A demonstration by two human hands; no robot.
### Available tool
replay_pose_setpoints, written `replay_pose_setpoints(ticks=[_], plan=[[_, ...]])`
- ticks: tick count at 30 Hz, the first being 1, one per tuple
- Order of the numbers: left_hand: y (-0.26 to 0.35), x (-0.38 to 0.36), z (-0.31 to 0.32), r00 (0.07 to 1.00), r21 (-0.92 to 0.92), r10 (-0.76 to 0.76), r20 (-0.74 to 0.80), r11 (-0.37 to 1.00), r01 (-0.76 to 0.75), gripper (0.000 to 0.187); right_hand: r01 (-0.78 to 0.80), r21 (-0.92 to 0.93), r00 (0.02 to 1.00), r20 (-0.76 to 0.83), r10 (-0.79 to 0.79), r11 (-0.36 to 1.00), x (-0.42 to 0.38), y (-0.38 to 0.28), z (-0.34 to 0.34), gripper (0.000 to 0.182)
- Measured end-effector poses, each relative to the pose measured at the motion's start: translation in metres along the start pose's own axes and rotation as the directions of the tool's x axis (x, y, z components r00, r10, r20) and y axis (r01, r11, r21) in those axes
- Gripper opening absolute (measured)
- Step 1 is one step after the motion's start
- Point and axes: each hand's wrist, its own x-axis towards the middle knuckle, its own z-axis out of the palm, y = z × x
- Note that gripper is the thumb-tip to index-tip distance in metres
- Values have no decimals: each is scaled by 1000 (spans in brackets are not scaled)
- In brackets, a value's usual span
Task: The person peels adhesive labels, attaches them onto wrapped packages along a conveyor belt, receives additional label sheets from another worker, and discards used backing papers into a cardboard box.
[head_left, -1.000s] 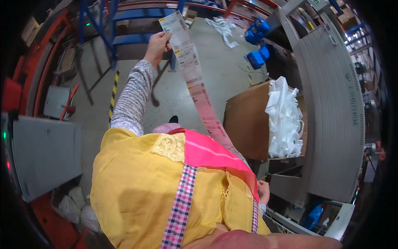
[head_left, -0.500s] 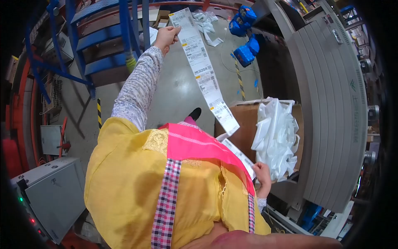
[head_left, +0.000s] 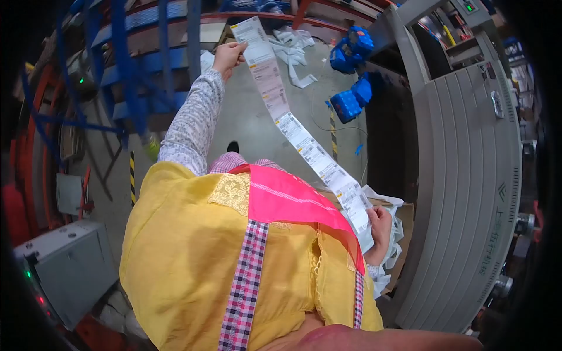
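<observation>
A long strip of printed labels [head_left: 293, 131] stretches diagonally between my two hands, over the floor and a box. My left hand [head_left: 229, 58] pinches the strip's edge near its upper end, arm extended forward. Lower right, my right hand [head_left: 379, 229] is closed on the strip close to its other end, beside the pink apron [head_left: 293, 196]. Just past my right hand, white plastic material [head_left: 397, 248] lies on a cardboard box [head_left: 408, 225], partly hidden by the hand and strip.
Blue metal steps [head_left: 143, 64] rise at the upper left. Blue wrapped bundles [head_left: 351, 100] and white strips [head_left: 293, 55] lie on the floor ahead. A large grey machine [head_left: 462, 175] lines the right side. A grey cabinet [head_left: 73, 275] stands at the lower left.
The strip is now drawn out straighter between my hands. My right hand has moved slightly up and right, and the view has shifted, with the box now lower in it.
</observation>
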Motion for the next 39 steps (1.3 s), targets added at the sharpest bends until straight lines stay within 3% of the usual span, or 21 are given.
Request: replay_pose_setpoints(ticks=[2,4,6,8,10,12,14,15,16,18,21,24,25,26,28,30,31,32,35,39], plan=[[-23,45,5,1000,-20,12,17,1000,-12,16,12,-47,999,-31,-14,999,25,-33,11,16],[-28,68,9,1000,-6,-2,-6,1000,2,18,53,16,993,-104,-51,998,55,-42,28,16],[-53,113,2,1000,-63,29,10,998,-28,19,104,196,983,-169,-70,975,92,-52,54,17],[-60,152,12,998,-120,-9,-54,993,2,12,128,210,970,-232,-78,969,131,-89,73,17],[-102,211,-6,998,-222,58,-37,973,-65,28,75,494,974,-222,42,866,169,-120,96,14],[-92,202,11,966,-24,158,-205,986,-166,67,28,683,973,-185,136,730,193,-157,126,13],[-83,220,19,835,358,549,-27,785,-505,67,37,793,975,-164,154,608,234,-204,158,12],[-66,220,28,927,206,329,178,909,-362,69,35,818,981,-138,138,574,262,-225,177,12],[-40,207,38,910,103,102,402,982,-156,70,30,843,986,-113,121,538,285,-243,194,11],[12,181,59,723,155,-119,680,988,16,74,1,783,991,-85,106,622,317,-296,214,11],[25,186,77,671,-162,151,726,986,-46,80,109,675,994,-73,-81,729,361,-345,247,14],[65,220,111,781,-186,202,591,976,-111,87,123,651,983,24,-182,749,394,-390,247,11],[73,234,110,776,-124,131,617,990,-68,87,117,633,976,69,-207,765,402,-397,251,10],[74,244,113,796,-184,167,582,980,-72,74,121,612,964,115,-239,781,410,-402,253,8],[55,285,105,820,-45,320,475,939,-341,57,112,592,939,200,-280,798,440,-403,269,11],[57,325,85,903,2,240,357,966,-258,46,68,651,908,275,-318,756,464,-415,270,14],[74,333,81,919,-42,308,247,951,-307,44,104,595,897,290,-333,797,471,-418,262,14],[84,351,74,955,-195,254,154,955,-223,43,117,561,896,297,-331,820,490,-416,265,14],[130,394,52,907,-102,376,-189,911,-399,38,135,471,901,309,-306,872,546,-404,265,15],[190,427,31,706,150,531,-468,835,-529,32,126,365,934,271,-234,922,626,-371,261,16]])
